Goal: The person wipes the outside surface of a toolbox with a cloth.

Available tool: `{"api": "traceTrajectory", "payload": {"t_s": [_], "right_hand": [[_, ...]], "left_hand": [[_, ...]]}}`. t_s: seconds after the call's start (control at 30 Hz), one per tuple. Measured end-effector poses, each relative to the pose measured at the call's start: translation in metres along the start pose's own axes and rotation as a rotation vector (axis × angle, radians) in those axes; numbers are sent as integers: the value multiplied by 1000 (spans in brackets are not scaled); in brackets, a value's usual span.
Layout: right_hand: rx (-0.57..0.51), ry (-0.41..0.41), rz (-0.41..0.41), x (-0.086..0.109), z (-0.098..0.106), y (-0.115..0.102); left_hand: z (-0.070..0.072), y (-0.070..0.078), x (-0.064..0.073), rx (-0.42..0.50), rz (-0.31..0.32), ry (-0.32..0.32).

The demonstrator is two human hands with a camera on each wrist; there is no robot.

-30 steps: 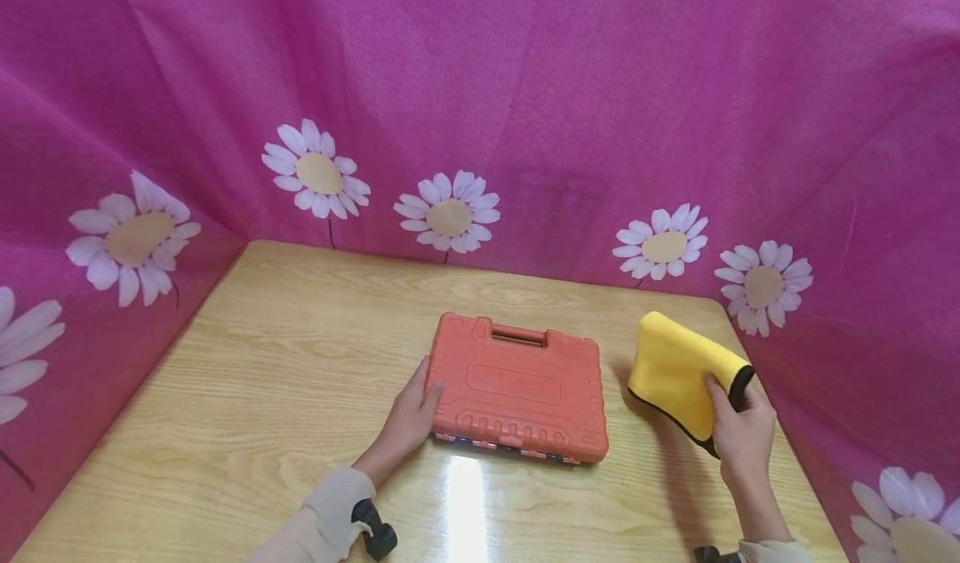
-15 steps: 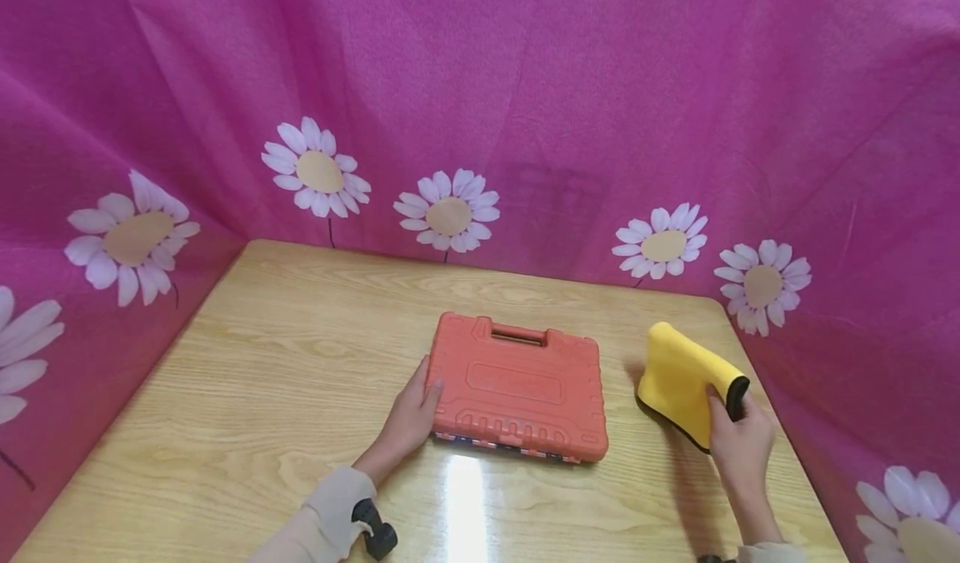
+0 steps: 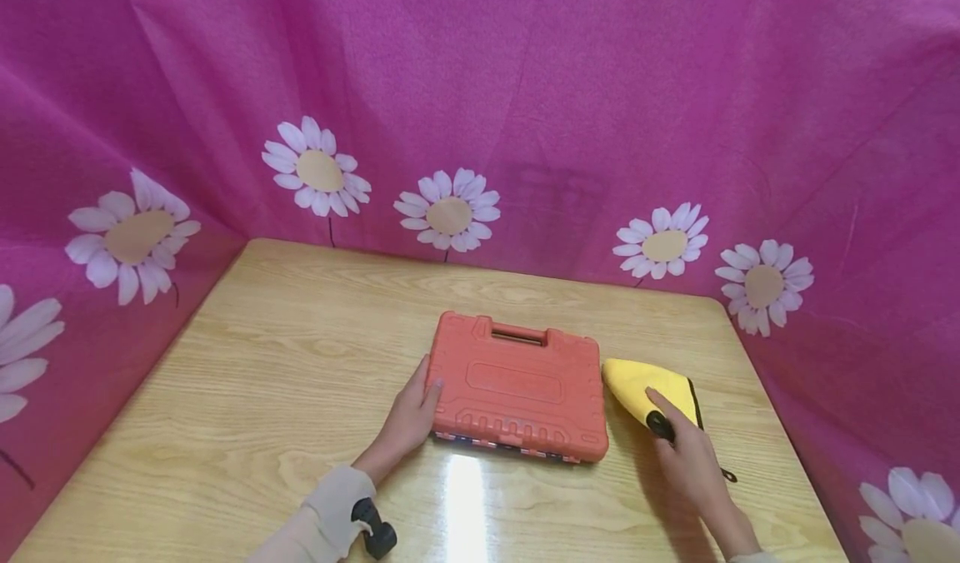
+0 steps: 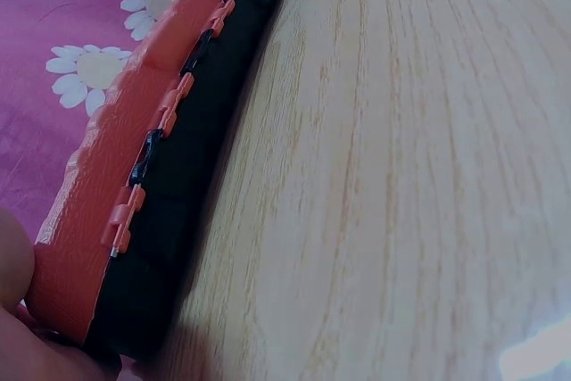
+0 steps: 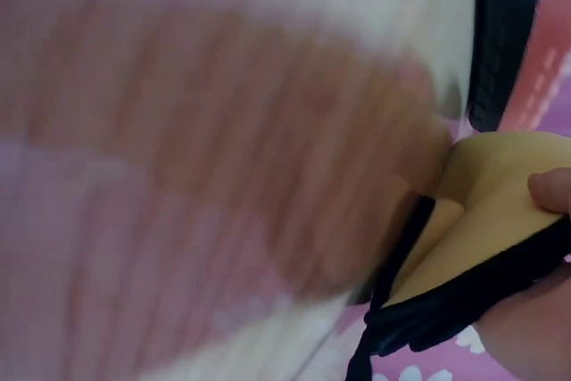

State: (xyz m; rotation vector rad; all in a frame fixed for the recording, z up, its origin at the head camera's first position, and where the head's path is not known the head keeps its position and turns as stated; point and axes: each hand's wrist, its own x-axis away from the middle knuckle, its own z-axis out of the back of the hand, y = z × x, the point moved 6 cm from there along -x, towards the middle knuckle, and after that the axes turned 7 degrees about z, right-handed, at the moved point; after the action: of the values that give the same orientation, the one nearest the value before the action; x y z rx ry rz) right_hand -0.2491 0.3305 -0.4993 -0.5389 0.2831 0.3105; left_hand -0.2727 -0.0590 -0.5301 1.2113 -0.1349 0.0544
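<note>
A closed red plastic carrying case (image 3: 517,384) lies flat on the table, its handle toward the far side. At its left side my left hand (image 3: 411,413) grips the edge, thumb on top. The left wrist view shows the black lower half (image 4: 178,220) of the case and red and black clips along its near edge. Just right of the case, my right hand (image 3: 690,459) holds a folded yellow cloth (image 3: 637,380) with black edging. Its left tip is close to the case's right edge; whether they touch, I cannot tell. In the right wrist view the cloth (image 5: 508,185) is bunched under the thumb.
The wooden table (image 3: 300,338) carries a bright light reflection near its front. A magenta curtain (image 3: 525,88) with white daisies borders the table at the back and both sides. Black wrist straps with small devices are worn on the arms.
My right hand has moved left and slightly nearer with the yellow cloth, which has turned and now sits lower, beside the case. My left hand and the case have stayed put.
</note>
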Motion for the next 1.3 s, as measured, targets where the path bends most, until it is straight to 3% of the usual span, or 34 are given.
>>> {"api": "traceTrajectory", "payload": {"t_s": [0.2, 0.47, 0.77, 1.3], "right_hand": [[-38, -107, 75, 5, -15, -6], [41, -110, 214, 12, -23, -14], [80, -122, 213, 14, -28, -11], [96, -160, 199, 14, -30, -11]], "left_hand": [[0, 1, 0, -11, 8, 2], [0, 2, 0, -7, 25, 5], [1, 3, 0, -22, 67, 30], [4, 12, -8, -24, 56, 71]]}}
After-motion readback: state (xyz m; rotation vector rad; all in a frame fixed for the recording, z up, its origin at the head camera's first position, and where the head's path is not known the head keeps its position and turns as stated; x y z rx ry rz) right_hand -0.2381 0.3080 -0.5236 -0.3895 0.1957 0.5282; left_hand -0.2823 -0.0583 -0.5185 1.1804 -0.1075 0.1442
